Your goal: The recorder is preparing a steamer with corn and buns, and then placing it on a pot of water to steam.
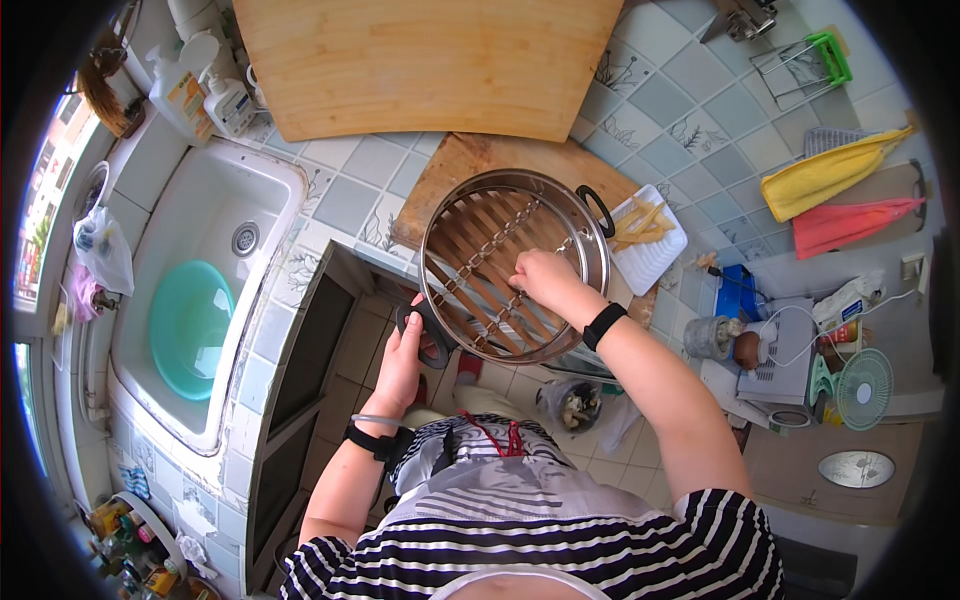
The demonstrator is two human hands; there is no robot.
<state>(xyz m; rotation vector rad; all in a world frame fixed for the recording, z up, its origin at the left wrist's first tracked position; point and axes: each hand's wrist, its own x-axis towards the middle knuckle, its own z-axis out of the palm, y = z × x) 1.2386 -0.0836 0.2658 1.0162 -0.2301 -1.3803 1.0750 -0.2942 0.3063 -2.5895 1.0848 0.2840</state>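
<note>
A round stainless steel steamer (595, 274) is tilted in front of me over the counter's front edge. Inside it lies a rack of bamboo slats (469, 241) joined by metal chain links. My left hand (400, 367) grips the steamer's near-left black handle (431, 339), thumb on top. My right hand (550, 279) reaches over the rim with its fingers curled down onto the slats. Whether those fingers pinch a slat or only rest there is hidden. On the far right side of the steamer, the other black handle (598, 210) is free.
Behind the steamer lies a worn wooden board (517, 154); a larger cutting board (427, 67) stands beyond. A white tray (651, 259) holds pale yellow strips. At left, a sink (206, 172) contains a green basin (193, 330). A bagged bin (570, 405) stands on the floor.
</note>
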